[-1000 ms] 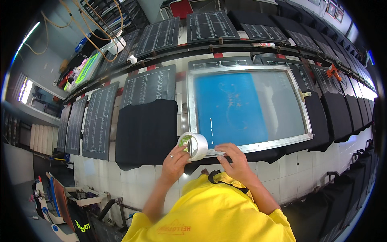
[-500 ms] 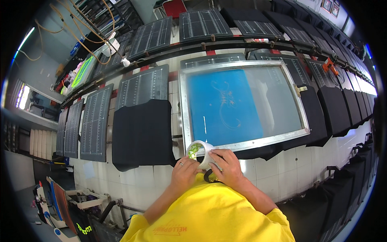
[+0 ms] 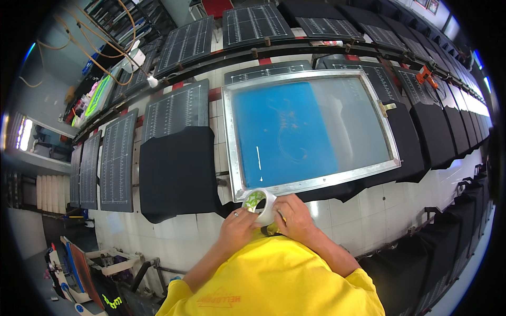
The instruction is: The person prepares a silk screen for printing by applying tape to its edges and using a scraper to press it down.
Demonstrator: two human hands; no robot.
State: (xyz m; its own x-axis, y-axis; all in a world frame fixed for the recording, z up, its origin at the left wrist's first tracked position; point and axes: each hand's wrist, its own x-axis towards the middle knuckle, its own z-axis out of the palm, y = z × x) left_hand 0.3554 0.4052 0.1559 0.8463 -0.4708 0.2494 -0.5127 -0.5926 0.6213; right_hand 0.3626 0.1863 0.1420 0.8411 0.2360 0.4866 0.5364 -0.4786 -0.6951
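Close to my chest, at the near edge of the tiled table, I hold a white roll of tape (image 3: pixel 258 202) whose core shows green. My left hand (image 3: pixel 236 225) grips it from below and to the left. My right hand (image 3: pixel 293 216) closes on its right side, fingers on the rim. Just beyond the roll lies a metal-framed printing screen (image 3: pixel 230 150) with blue mesh, resting on a black shirt.
Another black shirt (image 3: pixel 176 171) is spread on a board to the left of the screen. Dark gridded boards (image 3: pixel 117 160) run along the long white-tiled table (image 3: pixel 369 205), with more black shirts (image 3: pixel 448 131) to the right. An orange clamp (image 3: pixel 425 73) sits far right.
The roll and both hands have drawn a little nearer to my body, and my hands have come closer together around it. The screen now looks larger and nearer.
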